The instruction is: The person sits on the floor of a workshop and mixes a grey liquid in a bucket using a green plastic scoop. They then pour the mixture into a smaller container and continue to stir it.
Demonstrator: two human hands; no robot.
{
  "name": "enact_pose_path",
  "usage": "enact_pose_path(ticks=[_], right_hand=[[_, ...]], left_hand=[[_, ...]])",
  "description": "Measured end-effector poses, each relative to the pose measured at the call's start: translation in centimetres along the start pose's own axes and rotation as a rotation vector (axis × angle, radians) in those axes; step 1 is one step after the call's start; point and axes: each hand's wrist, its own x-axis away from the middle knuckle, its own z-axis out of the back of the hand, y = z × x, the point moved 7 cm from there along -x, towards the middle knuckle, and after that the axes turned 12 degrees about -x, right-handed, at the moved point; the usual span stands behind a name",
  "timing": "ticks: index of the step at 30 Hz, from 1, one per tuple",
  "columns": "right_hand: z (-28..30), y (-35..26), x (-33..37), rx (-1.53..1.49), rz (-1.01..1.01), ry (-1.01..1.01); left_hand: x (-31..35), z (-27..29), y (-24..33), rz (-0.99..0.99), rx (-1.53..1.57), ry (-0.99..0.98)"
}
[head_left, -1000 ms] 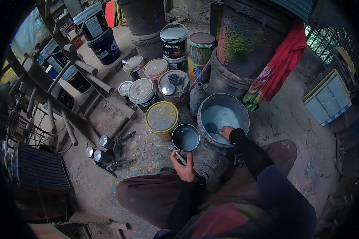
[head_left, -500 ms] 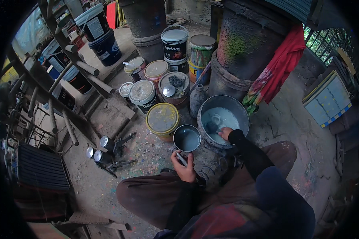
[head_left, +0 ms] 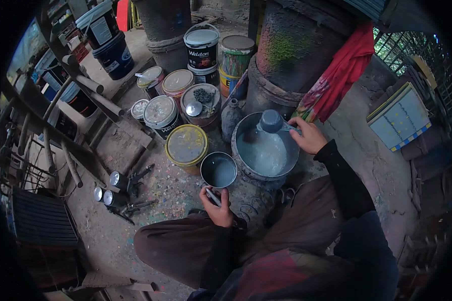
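Observation:
My right hand is closed round the handle of a grey ladle, whose cup is raised at the far rim of a large grey bucket. Pale, milky liquid lies inside that bucket. Left of it is a round, open-topped cup with grey liquid in it. My left hand is shut on a silver handle just below this cup; the join between them is partly hidden by my fingers.
A yellow-rimmed can stands beside the cup, with several paint cans and a narrow-necked bottle behind. Spray guns with metal cups lie at left. A coiled hose is near my legs. Red cloth hangs from a big drum.
My right hand has lifted the ladle out of the liquid and moved up and right to the bucket's far rim. My left hand keeps its grip. The whole view has shifted slightly.

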Motion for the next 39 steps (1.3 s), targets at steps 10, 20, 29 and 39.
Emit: enact_pose_path(ticks=[10, 20, 29, 39], right_hand=[[0.6, 4.1, 1.6, -0.04, 0.082, 0.167], [-1.6, 5.6, 4.0, 0.096, 0.116, 0.109], [-2.9, 7.7, 5.1, 0.387, 0.006, -0.087], [-3.6, 8.0, 5.7, -1.067, -0.436, -0.216]], left_hand=[[0.4, 0.0, 0.1, -0.01, -0.042, -0.013], [0.3, -0.4, 0.4, 0.005, -0.042, -0.016], [0.5, -0.5, 0.0, 0.015, -0.037, -0.009], [0.2, -0.4, -0.1, -0.009, -0.044, 0.001]])
